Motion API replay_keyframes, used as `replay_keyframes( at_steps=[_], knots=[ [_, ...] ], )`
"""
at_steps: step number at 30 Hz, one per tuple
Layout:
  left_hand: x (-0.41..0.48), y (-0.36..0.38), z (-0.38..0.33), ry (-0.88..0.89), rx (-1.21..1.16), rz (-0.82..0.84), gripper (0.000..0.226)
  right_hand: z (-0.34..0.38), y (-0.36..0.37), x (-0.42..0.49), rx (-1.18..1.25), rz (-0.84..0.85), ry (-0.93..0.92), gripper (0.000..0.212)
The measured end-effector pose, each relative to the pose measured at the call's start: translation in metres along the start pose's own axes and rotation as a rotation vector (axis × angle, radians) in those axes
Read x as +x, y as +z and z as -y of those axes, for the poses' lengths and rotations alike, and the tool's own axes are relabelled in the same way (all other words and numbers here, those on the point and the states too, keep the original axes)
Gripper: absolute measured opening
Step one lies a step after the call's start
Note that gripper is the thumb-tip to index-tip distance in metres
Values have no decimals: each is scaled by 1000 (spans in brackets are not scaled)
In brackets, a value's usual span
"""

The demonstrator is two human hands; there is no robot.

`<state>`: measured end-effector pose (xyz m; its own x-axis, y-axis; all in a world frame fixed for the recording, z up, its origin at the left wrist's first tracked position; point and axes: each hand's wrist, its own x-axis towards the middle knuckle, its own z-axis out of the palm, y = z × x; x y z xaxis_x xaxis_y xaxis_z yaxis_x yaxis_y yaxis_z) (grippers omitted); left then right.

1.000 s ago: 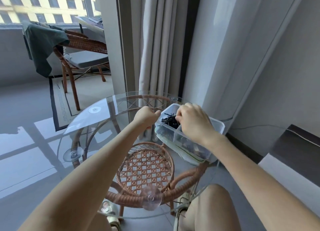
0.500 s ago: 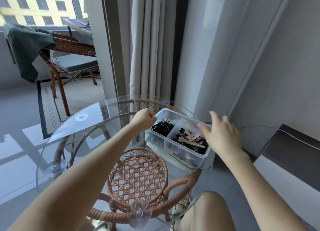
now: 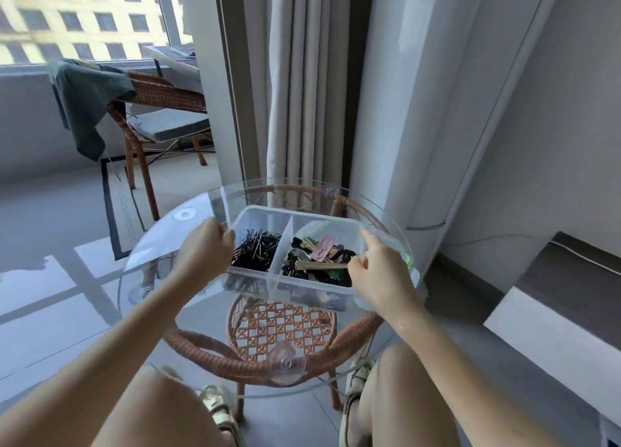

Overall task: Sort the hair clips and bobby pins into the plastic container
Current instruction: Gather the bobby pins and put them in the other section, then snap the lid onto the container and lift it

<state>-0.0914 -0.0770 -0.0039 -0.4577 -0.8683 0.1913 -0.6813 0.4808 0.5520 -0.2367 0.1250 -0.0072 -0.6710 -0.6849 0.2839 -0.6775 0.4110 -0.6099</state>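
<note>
Plastic container (image 3: pixel 258 221) sits on the far half of the glass table (image 3: pixel 154 241), with its right end near the table's right edge. The two compartments are split by a divider (image 3: pixel 282 248). Bobby pins (image 3: pixel 257 250) are heaped in the left one and hair clips (image 3: pixel 319 258) in the right one: pink, gold, black, one greenish. I see no strays on the glass, so I judge the sort is done or nearly so. The step in hand looks like steadying or squaring up the box.

Left hand (image 3: pixel 206 248) is at the left wall near the far corner, knuckles touching it and fingers curled in. I can't tell whether it's pinching the rim, hiding a last pin, or just a fist. Right hand (image 3: pixel 379 272) is at the right wall. Its index finger (image 3: pixel 369 240) lies straight along the rim and its thumb (image 3: pixel 356 263) is over the clip side. It looks loose, and I see nothing held in it.

How I'd run it:
- If the left fist has pins, I open it low over the left compartment, well left of the divider. Dropped from height they bounce across.
- Before any move I grip both short walls, thumbs inside and fingers outside, with even pressure. The walls look thin and will probably flex.
- I keep the box level. The pin heap sits close to divider height, so a tilt to the right mixes the compartments.
- Plastic on glass probably slides easily. I pull it near and left toward the table centre, never right.
- Something green shows just right of the right hand. I can't tell what it is, so I check it before shifting that way.
</note>
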Motion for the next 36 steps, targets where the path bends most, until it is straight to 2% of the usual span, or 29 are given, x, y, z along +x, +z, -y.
replay_keyframes(
  at_steps=[5, 8, 11, 14, 17, 19, 20, 23, 25, 27, 29, 32, 34, 36],
  knots=[
    [-33, -18, 69, -128, 35, -22, 29, 21, 46, -23, 51, 147, -58, 56],
    [-48, -18, 86, -163, 6, -30, 29, 25, 53, -34, 83, 116, -110, 46],
    [-55, -15, 86, -187, -8, -38, 24, 3, 44, -27, -222, -98, -145, 46],
    [-55, -12, 77, -198, -17, -23, 25, -32, 32, -11, -576, 38, -125, 38],
    [-58, -6, 60, -229, 34, -26, 30, -56, 33, -5, -707, 114, -310, 10],
    [-62, -4, 49, -215, 66, -27, 32, -65, 26, 5, -669, -27, -377, 19],
    [-61, -2, 48, -210, 72, -27, 33, -62, 16, 11, -600, -106, -344, 18],
    [-53, -1, 49, -187, 58, -3, 41, -44, -21, 38, -377, -457, -346, 30],
    [-46, -8, 49, -189, 38, -10, 45, -14, -47, 47, -283, -631, -454, 27],
    [-39, -22, 44, -139, -84, -92, 44, 16, -67, 48, -169, -685, -553, 20],
    [-36, -40, 33, -50, -379, -111, 36, 43, -78, 45, 49, -596, -516, 17],
    [-40, -66, 15, -3, -898, 84, 35, 63, -67, 55, 317, -371, -279, 18],
    [-42, -72, 11, 1, -915, 160, 41, 62, -43, 68, 433, -187, -104, 21],
    [-43, -68, 15, -18, -766, 158, 38, 54, -12, 75, 474, -10, 53, 18]
  ],
)
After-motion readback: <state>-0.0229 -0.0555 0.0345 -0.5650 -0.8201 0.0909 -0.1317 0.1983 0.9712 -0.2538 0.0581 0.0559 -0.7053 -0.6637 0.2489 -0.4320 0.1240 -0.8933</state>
